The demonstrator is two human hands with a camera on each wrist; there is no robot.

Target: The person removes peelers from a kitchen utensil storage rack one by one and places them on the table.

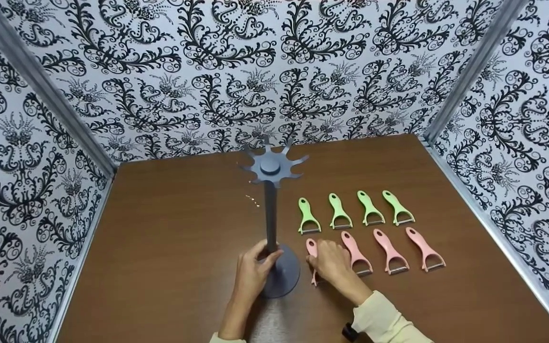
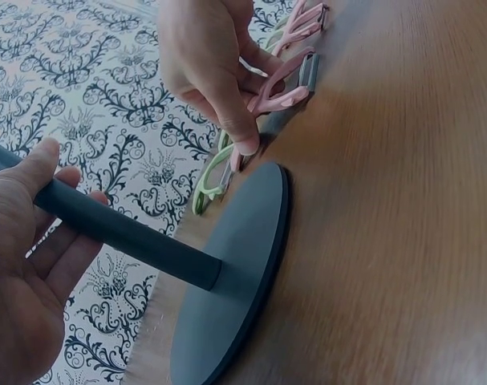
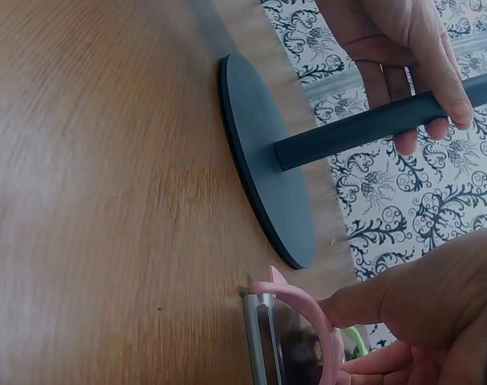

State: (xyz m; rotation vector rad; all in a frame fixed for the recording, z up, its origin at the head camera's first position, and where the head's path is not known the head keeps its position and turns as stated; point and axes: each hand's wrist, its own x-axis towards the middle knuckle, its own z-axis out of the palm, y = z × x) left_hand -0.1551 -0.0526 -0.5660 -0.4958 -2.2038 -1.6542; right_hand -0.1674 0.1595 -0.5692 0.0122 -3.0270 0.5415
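Note:
A dark grey stand [image 1: 270, 214] rises from a round base [image 1: 289, 276] on the table, with a ring of curved hooks [image 1: 269, 166] at its top. My left hand [image 1: 250, 274] holds the pole low down, thumb on one side and fingers on the other. To the right of the base, my right hand [image 1: 334, 262] pinches the leftmost pink peeler [image 1: 311, 245] and hides much of it. In the right wrist view, thumb and fingers meet at that peeler's curved frame [image 3: 314, 314], near its metal blade [image 3: 263, 341].
Three more pink peelers [image 1: 386, 247] lie in a row to the right. Behind them is a row of several green peelers [image 1: 336, 209]. Patterned walls [image 1: 236, 71] enclose the brown table [image 1: 169, 238] at the back and sides. All the stand's hooks look bare.

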